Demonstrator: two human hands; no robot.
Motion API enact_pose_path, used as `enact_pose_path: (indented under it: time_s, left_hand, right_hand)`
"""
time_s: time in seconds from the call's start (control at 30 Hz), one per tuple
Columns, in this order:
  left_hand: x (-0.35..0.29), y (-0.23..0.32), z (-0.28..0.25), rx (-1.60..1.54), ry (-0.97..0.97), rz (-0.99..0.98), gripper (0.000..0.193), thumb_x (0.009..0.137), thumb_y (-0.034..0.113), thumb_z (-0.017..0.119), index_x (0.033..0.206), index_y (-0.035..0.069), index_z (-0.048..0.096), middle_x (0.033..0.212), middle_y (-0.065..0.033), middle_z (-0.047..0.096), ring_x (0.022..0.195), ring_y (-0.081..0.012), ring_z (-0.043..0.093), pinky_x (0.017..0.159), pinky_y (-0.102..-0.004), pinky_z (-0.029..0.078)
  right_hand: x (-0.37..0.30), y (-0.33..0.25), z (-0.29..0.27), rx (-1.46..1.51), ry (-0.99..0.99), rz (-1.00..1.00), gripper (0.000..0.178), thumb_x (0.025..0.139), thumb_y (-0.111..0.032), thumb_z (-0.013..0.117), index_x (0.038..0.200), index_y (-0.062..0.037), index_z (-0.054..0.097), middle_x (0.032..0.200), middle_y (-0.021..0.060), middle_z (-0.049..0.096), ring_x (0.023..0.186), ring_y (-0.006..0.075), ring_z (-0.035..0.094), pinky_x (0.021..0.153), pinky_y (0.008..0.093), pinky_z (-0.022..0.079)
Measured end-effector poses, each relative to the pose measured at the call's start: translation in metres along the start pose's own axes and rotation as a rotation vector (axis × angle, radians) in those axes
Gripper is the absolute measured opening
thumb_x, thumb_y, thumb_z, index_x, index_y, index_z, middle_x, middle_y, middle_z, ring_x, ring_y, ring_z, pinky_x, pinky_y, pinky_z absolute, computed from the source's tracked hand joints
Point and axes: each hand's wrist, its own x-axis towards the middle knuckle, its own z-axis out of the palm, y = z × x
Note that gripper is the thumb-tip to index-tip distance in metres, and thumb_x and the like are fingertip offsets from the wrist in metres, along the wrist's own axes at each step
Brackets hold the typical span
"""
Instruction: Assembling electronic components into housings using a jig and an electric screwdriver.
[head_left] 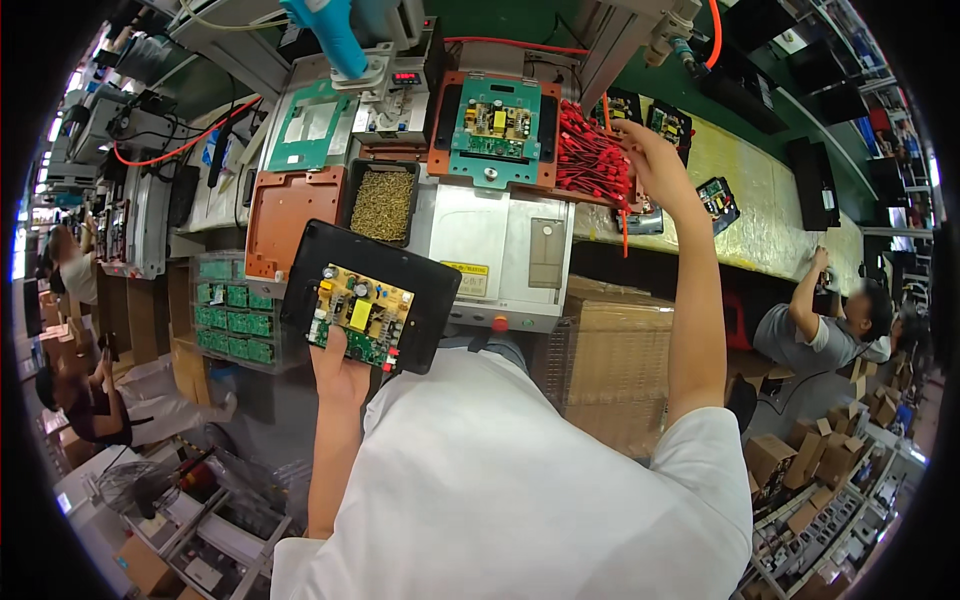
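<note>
1. Before the silver machine base, black panel with circuit board on its face, gripped at a tilt in left hand: thumb over the near edge, other fingers mostly hidden beneath.
2. At the right edge of the heap of red leads, right hand extended, fingers bent; cannot tell about any lead between them.
3. Beyond the panel, dark bin of small brass-coloured pieces; farther right, green-and-orange fixture with second board inside.
4. Step in hand, by judgement: picking out a lead, panel held ready.
5. Next move, probably calling for a clean pinch on one lead, without tipping the panel.
</note>
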Motion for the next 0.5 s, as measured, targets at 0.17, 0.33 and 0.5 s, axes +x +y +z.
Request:
enact_pose_path:
  time_s: [0.17, 0.33, 0.5]
  left_hand:
    - [0.010, -0.009, 0.005, -0.066, 0.040, -0.040, 0.066, 0.098, 0.030, 0.062, 0.151, 0.006, 0.032, 0.144, -0.0127, 0.049, 0.130, -0.0302, 0.052, 0.107, -0.0485, 0.046]
    - [0.033, -0.019, 0.042, -0.115, -0.033, -0.078, 0.062, 0.095, 0.023, 0.067, 0.146, 0.003, 0.038, 0.138, -0.0127, 0.053, 0.125, -0.0291, 0.056, 0.105, -0.0471, 0.048]
    - [0.038, -0.010, 0.064, -0.093, -0.084, -0.087, 0.054, 0.091, 0.002, 0.063, 0.142, 0.001, 0.043, 0.134, -0.0128, 0.056, 0.120, -0.0251, 0.060, 0.100, -0.0392, 0.051]
  right_hand:
    - [-0.042, -0.010, 0.023, 0.336, 0.010, 0.031, 0.048, 0.100, 0.004, 0.037, 0.145, -0.0114, 0.045, 0.110, 0.0102, 0.056, 0.073, 0.0119, 0.059, 0.066, 0.0261, 0.051]
    - [-0.089, -0.021, 0.059, 0.921, 0.082, 0.155, 0.026, 0.101, -0.008, 0.048, 0.127, -0.0048, 0.055, 0.084, -0.0005, 0.049, 0.060, 0.0049, 0.042, 0.050, 0.0198, 0.035]
    - [-0.110, -0.110, 0.083, 0.597, 0.011, 0.156, 0.016, 0.100, -0.012, 0.056, 0.111, -0.0032, 0.064, 0.069, -0.0080, 0.043, 0.055, 0.0006, 0.034, 0.049, 0.0199, 0.027]
